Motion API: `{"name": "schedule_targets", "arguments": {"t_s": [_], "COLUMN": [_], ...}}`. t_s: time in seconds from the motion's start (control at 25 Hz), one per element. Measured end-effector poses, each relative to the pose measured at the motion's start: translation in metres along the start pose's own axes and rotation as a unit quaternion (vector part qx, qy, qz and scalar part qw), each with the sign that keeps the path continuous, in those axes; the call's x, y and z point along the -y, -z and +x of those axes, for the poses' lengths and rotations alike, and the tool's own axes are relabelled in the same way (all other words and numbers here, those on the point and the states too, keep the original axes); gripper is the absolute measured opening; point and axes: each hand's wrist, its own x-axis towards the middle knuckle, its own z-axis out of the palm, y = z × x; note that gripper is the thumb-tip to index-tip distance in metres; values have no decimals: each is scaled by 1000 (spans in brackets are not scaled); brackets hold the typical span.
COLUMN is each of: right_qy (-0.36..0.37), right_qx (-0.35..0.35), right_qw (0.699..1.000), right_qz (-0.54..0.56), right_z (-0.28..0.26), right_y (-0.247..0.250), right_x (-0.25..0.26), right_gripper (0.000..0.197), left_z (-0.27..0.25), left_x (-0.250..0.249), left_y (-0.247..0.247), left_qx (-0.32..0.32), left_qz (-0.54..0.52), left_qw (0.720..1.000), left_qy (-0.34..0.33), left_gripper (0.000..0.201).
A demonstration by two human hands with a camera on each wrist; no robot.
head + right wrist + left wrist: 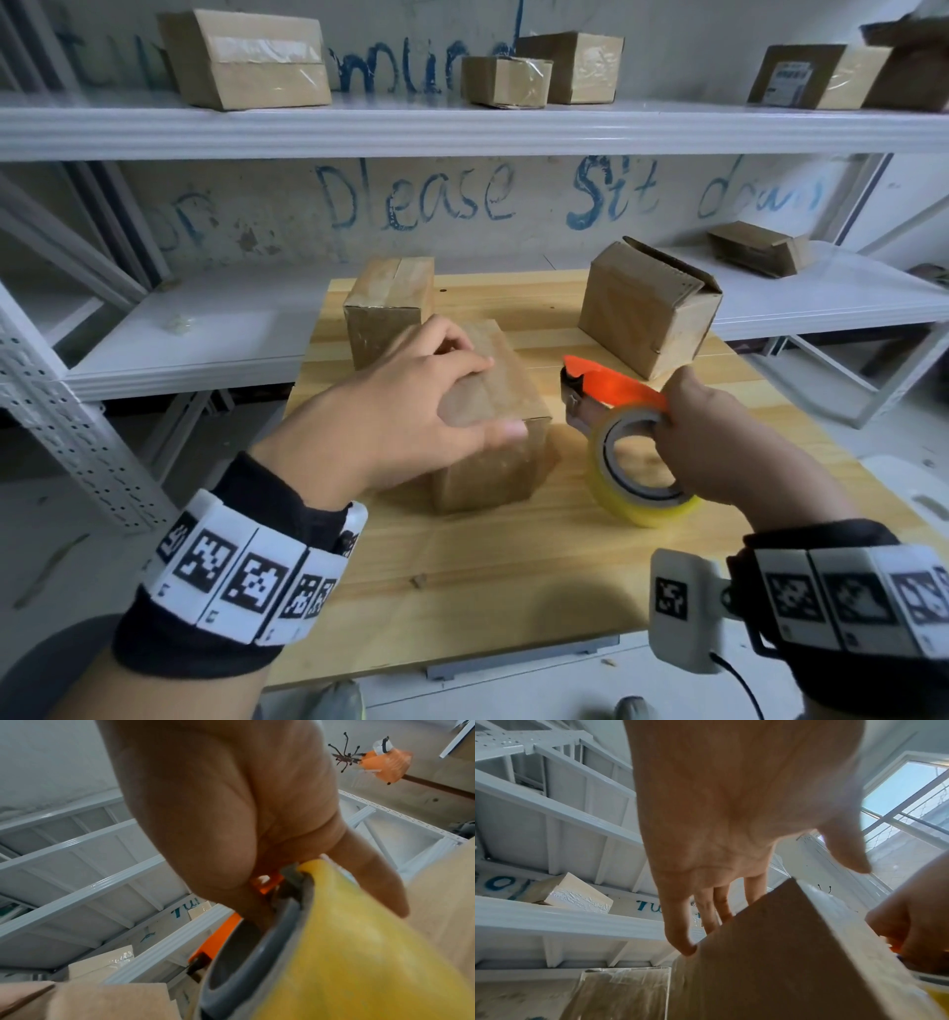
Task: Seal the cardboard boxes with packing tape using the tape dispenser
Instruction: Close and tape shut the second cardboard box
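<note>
At frame centre, the left hand [405,411] clasps a cardboard box [493,473] while, centre right, the right hand [719,447] grips the tape dispenser [616,388].

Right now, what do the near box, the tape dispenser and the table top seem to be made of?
The near box looks like brown cardboard, matt, with dull folded faces. The tape dispenser is probably smooth orange plastic, its grey front perhaps metal. The table top looks like pale wood: grain lines, slight gloss.
</note>
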Motion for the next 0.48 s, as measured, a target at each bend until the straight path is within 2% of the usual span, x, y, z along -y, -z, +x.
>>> {"name": "schedule_targets", "arguments": {"t_s": [0.08,0.28,0.36,0.48], "right_qy": [35,127,129,169], "right_qx": [-30,-160,-196,-189], "right_qw": [998,973,959,944], "right_qz": [30,108,156,212], "right_z": [-1,-8,-13,-24], "right_y": [2,5,8,10], "right_x": [0,7,11,10], "right_gripper": [13,43,43,40], "left_z": [1,7,8,10], "left_x": [1,3,2,3], "left_y": [-1,-6,-7,-9], "left_qx": [7,-25,-33,-12], "left_qz": [19,-5,8,-23], "left_qw": [1000,1000,999,999], "left_qy": [-5,-12,-12,-34], "left_gripper": [71,61,61,67]}}
